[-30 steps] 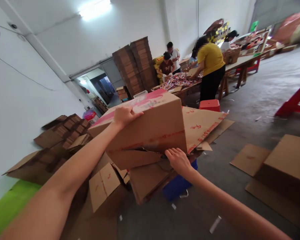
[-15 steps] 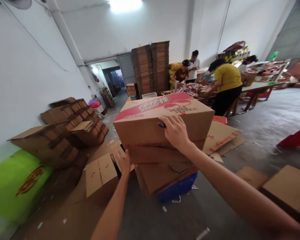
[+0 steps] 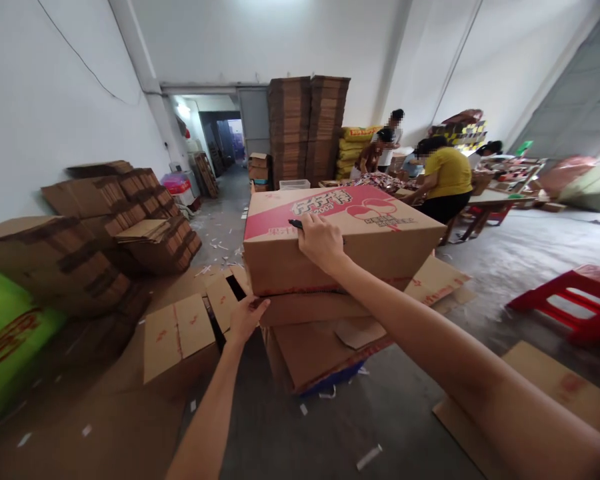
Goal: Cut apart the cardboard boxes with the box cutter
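A cardboard box (image 3: pixel 340 257) with a red printed band on its top lies in front of me, resting on other cardboard. My right hand (image 3: pixel 320 241) is closed round a black marker pen (image 3: pixel 295 223), its tip pointing left over the front edge of the box's top. At the box's lower left corner is my left hand (image 3: pixel 247 317), thumb toward me and fingers curled behind the edge, partly hidden. Under the box sits a flattened, folded carton (image 3: pixel 310 353), and a bit of a blue support (image 3: pixel 337 380) shows beneath it.
Stacked flat cartons (image 3: pixel 100 233) line the left, near a lone box (image 3: pixel 177 337). A red stool (image 3: pixel 575 300) stands at the right, with cardboard (image 3: pixel 545 393) in front of it. Several people work around tables at the back right. Paper scraps litter the floor.
My right hand with the marker has moved left along the box's top front edge. My left hand has closed at the lower left corner. The view has shifted slightly.
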The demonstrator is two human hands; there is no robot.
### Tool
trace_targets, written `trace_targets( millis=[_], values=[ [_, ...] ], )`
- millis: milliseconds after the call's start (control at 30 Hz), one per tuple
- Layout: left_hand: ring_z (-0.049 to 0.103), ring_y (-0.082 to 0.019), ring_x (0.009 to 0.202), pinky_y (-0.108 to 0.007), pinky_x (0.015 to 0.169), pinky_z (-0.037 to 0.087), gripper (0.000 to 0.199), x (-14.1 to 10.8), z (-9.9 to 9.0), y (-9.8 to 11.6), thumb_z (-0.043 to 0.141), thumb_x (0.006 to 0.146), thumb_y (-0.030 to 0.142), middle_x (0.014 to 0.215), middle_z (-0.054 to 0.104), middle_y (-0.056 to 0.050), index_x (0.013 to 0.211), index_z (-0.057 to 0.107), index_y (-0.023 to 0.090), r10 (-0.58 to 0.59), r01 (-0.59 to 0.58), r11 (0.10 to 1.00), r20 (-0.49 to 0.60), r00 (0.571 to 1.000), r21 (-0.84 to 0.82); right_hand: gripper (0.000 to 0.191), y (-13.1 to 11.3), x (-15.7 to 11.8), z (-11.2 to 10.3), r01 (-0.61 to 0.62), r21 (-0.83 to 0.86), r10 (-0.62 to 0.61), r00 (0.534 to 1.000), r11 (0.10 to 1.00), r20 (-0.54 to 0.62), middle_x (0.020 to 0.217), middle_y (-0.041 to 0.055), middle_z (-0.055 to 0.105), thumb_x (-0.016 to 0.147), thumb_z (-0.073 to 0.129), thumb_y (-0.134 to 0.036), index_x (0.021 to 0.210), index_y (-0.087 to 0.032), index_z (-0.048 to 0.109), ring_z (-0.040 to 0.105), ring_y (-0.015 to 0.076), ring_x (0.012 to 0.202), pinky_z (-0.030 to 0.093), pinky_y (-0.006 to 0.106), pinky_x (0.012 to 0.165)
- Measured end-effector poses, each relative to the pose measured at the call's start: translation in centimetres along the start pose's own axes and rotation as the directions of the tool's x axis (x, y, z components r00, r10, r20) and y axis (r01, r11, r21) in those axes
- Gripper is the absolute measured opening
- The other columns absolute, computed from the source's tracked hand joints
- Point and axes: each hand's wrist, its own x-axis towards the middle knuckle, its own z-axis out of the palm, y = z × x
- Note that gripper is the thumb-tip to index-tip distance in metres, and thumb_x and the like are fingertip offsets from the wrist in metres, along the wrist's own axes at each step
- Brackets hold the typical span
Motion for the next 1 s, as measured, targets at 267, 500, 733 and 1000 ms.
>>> trace_targets(
  millis=[267,500,733,1000],
  values=[
    [0.063,-0.028,0.085,-0.038,0.079,0.044,0.021,0.2,3.9,4.4,0.05,0.087,0.028,0.082,0.066,-0.014,0.084,0.066,0.014,0.127,-0.142,0.934,0.069,0.99,0.327,0.028,0.5,2.1,2.4,-0.024,0.002,0.024,1.0,1.0,-0.015,0.101,0.014,0.062,0.088,0.038,-0.023,0.105,-0.011,0.058,0.057,0.0253,0.092,0.043,0.036,0.079],
    [0.062,-0.026,0.087,-0.04,0.078,0.049,0.032,-6.4,9.5,2.8,0.033,0.091,0.018,0.087,0.065,-0.01,0.086,0.065,0.016,0.302,-0.245,0.816,-0.024,0.953,0.524,0.029,3.1,4.7,4.8,-0.051,0.003,0.051,0.997,0.999,-0.052,0.098,0.0157,0.063,0.088,0.037,-0.022,0.102,-0.01,0.06,0.057,0.027,0.093,0.042,0.038,0.08],
    [0.068,-0.018,0.089,-0.031,0.075,0.058,0.044,-16.0,15.1,-4.0,0.033,0.082,0.001,0.1,0.07,0.002,0.085,0.07,0.026,0.366,-0.347,0.868,0.016,0.931,0.355,0.024,4.4,4.8,7.3,-0.051,0.072,0.06,0.99,0.996,-0.127,0.096,0.0153,0.062,0.087,0.04,-0.02,0.099,-0.01,0.058,0.056,0.0261,0.094,0.041,0.039,0.083],
    [0.026,-0.029,0.14,-0.049,0.112,0.032,0.083,-4.1,-0.6,8.9,0.061,0.083,0.038,0.151,0.026,-0.018,0.149,0.013,0.019,0.527,-0.389,0.846,-0.458,0.716,0.365,0.029,7.5,-6.4,3.6,-0.006,0.728,0.378,0.857,0.685,-0.349,0.092,0.0074,0.061,0.095,0.038,-0.04,0.093,-0.017,0.055,0.056,0.0168,0.087,0.045,0.031,0.08]
  ],
)
